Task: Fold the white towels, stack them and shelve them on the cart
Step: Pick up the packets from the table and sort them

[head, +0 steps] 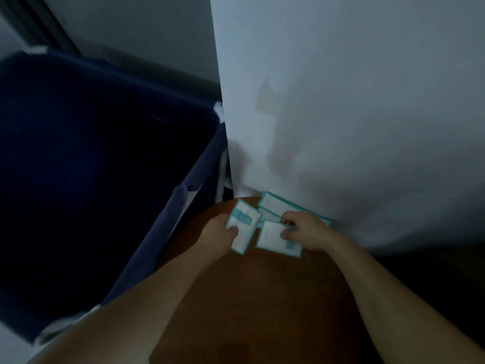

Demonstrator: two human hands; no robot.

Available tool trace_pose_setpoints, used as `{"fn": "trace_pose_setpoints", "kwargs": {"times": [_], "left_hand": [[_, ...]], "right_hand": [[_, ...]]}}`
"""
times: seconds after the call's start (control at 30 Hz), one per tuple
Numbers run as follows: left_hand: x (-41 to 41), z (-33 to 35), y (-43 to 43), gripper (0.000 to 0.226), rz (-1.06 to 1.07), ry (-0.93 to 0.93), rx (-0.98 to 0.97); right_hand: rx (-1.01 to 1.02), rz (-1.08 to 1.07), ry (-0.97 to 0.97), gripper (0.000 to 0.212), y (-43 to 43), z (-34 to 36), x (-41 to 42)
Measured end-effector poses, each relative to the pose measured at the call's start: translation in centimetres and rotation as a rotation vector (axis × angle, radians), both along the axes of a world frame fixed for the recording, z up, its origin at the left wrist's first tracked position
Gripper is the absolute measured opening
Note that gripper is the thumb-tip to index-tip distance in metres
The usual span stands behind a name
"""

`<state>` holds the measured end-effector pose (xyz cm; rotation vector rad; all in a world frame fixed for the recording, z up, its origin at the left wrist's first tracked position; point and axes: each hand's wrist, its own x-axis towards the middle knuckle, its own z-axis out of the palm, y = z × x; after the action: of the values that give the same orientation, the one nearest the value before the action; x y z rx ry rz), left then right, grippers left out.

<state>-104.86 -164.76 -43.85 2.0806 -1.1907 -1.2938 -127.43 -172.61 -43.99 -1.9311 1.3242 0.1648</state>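
Several small white packets with teal borders lie at the far end of a brown wooden surface (262, 298). My left hand (219, 232) grips one packet (242, 227), thumb on top. My right hand (301, 229) pinches another packet (275, 239) beside it. Further packets (275, 203) lie just behind, against a large white sheet of cloth (341, 114) that hangs down over the right half of the view. No folded towel is visible. The scene is dim and slightly blurred.
A dark blue fabric laundry bin (91, 166) on a white frame stands to the left, close against the wooden surface. A grey wall (131, 27) rises behind it. The area at far right below the white cloth is dark.
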Motion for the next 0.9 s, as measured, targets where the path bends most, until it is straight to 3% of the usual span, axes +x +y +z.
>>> {"fn": "trace_pose_setpoints", "kwargs": {"times": [0.13, 0.3, 0.47, 0.57, 0.63, 0.7, 0.83, 0.9], "left_hand": [[0.0, 5.3, 1.7, 0.021, -0.086, 0.087, -0.005], [-0.5, 11.6, 6.7, 0.021, -0.247, 0.293, -0.026], [-0.2, 14.8, 11.4, 0.015, -0.309, 0.391, -0.142], [-1.4, 17.1, 12.9, 0.013, -0.290, 0.465, -0.189], [-2.9, 19.1, 13.6, 0.016, -0.240, 0.564, -0.229], [-5.2, 21.3, 14.2, 0.017, -0.184, 0.652, -0.260], [-11.2, 24.7, 16.3, 0.012, -0.236, 0.725, -0.311], [-14.8, 25.9, 18.0, 0.014, -0.313, 0.728, -0.316]], "right_hand": [[0.028, 0.082, -0.028, 0.025, 3.7, 7.5, 1.4], [-0.134, 0.056, 0.138, 0.034, 9.7, 14.8, 2.6], [-0.275, -0.296, 0.114, 0.053, 16.5, 19.0, 2.4], [-0.426, -0.624, -0.037, 0.081, 20.4, 21.0, 1.4], [-0.515, -0.841, -0.098, 0.087, 22.8, 22.5, 0.2], [-0.530, -0.989, -0.156, 0.072, 25.0, 24.1, -1.6], [-0.467, -1.173, -0.563, 0.021, 29.8, 26.9, -5.5], [-0.506, -1.237, -0.671, 0.012, 32.2, 27.7, -8.0]]}}
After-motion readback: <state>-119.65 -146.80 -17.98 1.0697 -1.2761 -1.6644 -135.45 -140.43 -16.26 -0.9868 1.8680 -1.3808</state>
